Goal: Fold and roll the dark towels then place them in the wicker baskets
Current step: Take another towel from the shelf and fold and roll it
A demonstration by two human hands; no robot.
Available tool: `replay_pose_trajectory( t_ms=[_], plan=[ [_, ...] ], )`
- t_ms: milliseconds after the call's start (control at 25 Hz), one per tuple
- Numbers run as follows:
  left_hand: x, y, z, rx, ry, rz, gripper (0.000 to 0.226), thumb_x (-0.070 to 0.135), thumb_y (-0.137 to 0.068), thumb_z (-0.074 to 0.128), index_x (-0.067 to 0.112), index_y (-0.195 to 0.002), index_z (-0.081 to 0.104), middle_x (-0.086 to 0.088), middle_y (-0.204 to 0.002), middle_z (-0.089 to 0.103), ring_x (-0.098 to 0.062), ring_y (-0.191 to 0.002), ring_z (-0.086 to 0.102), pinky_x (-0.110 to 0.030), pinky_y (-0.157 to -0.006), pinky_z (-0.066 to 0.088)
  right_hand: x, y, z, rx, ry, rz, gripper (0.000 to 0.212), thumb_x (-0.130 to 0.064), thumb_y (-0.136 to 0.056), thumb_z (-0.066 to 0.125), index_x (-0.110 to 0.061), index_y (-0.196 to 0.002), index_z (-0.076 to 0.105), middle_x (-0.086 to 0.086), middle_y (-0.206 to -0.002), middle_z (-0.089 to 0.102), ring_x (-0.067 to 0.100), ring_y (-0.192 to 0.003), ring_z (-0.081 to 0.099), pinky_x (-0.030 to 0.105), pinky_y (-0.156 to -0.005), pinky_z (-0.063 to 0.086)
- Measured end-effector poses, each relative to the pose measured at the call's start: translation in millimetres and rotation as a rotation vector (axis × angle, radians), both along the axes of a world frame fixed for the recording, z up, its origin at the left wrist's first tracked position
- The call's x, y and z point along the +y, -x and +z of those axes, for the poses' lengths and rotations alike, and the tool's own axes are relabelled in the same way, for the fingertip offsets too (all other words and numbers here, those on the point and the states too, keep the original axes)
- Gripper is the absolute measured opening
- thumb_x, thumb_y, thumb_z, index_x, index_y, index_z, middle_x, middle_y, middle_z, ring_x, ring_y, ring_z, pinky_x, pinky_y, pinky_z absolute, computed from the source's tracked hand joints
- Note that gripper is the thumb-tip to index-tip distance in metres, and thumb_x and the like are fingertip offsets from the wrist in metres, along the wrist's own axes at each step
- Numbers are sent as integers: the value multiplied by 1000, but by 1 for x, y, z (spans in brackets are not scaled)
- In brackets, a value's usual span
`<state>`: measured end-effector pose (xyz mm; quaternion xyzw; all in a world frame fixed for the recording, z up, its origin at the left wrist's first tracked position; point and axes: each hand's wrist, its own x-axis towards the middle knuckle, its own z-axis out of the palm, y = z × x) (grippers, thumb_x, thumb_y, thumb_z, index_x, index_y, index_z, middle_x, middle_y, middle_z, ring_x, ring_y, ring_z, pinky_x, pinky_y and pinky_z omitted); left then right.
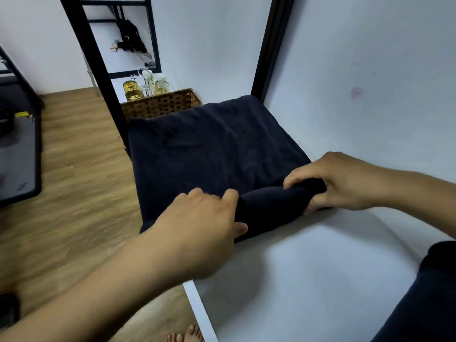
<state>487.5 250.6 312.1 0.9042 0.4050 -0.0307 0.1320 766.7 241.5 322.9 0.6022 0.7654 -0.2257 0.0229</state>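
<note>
Both hands clutch the rolled near edge of the dark towel (212, 149) at frame centre: left hand (204, 225) curled over the roll's left end, right hand (338, 181) pinching its right end. The towel lies on the white shelf (308, 267); the wicker basket (160, 104) waits beyond. Soft, limp and light, it probably needs holding at both ends to roll tight.

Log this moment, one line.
dark navy towel: near end rolled; left hand: grips towel; right hand: grips towel; brown wicker basket: behind towel
</note>
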Motion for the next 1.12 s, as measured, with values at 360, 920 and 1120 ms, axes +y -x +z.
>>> replay_pose_trajectory(
  t_ms=[360,920,1120],
  plan=[
    [-50,-8,-47,66,-382,91,100,69,-55,80,-4,-120,62,-23,-92,59,-37,-74,51,-48,-65,39,37,-33,-10,408,654,-229,55,-48,-48,94,-23,-96,80,5,-95,77,16,-85,72,24,-71,55],
    [44,-10,1,194,201,74,72,92,-58,59,30,-93,49,12,-83,58,-10,-73,54,-35,-73,51,-33,17,-37,-299,-487,263,77,-58,-84,53,-10,-144,40,7,-141,51,26,-127,49,43,-108,41],
    [27,-14,12,248,116,104,71,88,-65,59,25,-97,47,10,-86,55,-13,-76,53,-34,-68,46,-17,17,-27,-135,-380,133,60,-34,-72,59,-30,-132,49,-12,-118,65,14,-106,59,25,-80,41]
  ],
)
